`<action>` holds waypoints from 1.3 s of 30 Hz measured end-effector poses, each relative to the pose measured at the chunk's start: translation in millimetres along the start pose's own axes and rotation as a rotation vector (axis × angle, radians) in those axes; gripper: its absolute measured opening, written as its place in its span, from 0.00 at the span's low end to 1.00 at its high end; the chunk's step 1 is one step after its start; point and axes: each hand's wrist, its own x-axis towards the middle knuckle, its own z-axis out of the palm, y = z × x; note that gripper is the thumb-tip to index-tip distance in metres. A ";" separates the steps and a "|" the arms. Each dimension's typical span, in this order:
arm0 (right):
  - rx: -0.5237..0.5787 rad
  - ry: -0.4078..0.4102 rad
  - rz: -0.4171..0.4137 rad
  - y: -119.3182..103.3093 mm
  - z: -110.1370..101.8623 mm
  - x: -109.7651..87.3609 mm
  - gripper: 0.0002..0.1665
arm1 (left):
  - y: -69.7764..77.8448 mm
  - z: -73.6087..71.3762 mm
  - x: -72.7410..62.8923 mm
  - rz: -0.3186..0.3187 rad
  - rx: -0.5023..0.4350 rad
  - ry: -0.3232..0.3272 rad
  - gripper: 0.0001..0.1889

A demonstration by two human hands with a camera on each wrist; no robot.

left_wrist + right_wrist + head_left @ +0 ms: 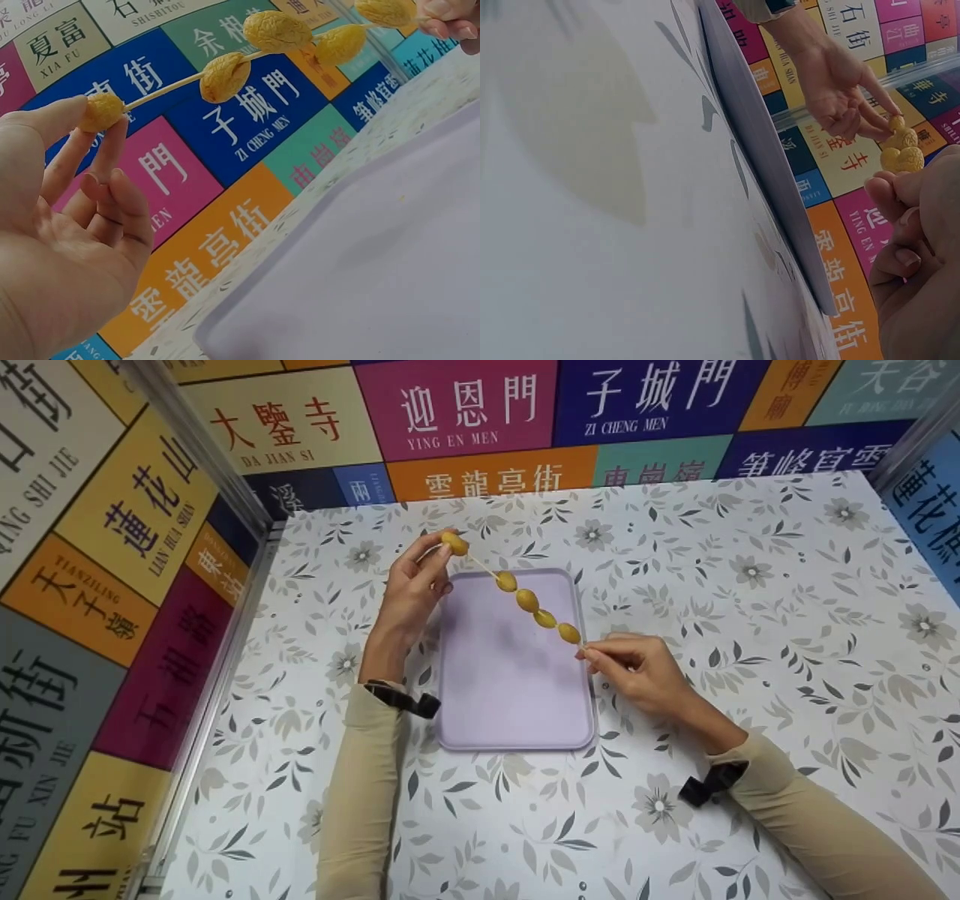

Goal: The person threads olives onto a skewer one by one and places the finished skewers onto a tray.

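A thin wooden skewer slants through the air above a lilac tray, threaded with several small, oval, wrinkled yellow pieces. Their exact kind cannot be told. My left hand pinches another such yellow piece between thumb and fingers at the skewer's far end. Bare stick shows between that piece and the others. At the lower end, by the last yellow piece, my right hand pinches the skewer with thumb and fingertips. In the right wrist view the pieces line up, partly hiding one another.
The tray lies on a table with a grey leaf-and-flower cover. Colourful panels with printed place names stand behind the table and at its left and right sides. A metal frame edge runs along the left side.
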 end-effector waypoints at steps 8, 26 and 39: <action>0.038 -0.007 0.001 1.2 1.4 -1.0 0.13 | 2.6 -1.6 -2.5 -0.008 -0.001 -0.011 0.22; -0.025 0.034 -0.002 0.0 0.1 0.3 0.09 | 2.5 -0.2 -3.1 -0.003 0.006 -0.061 0.20; -0.028 0.118 -0.016 0.9 -0.7 1.5 0.09 | 1.6 3.9 -3.7 0.041 -0.012 -0.085 0.18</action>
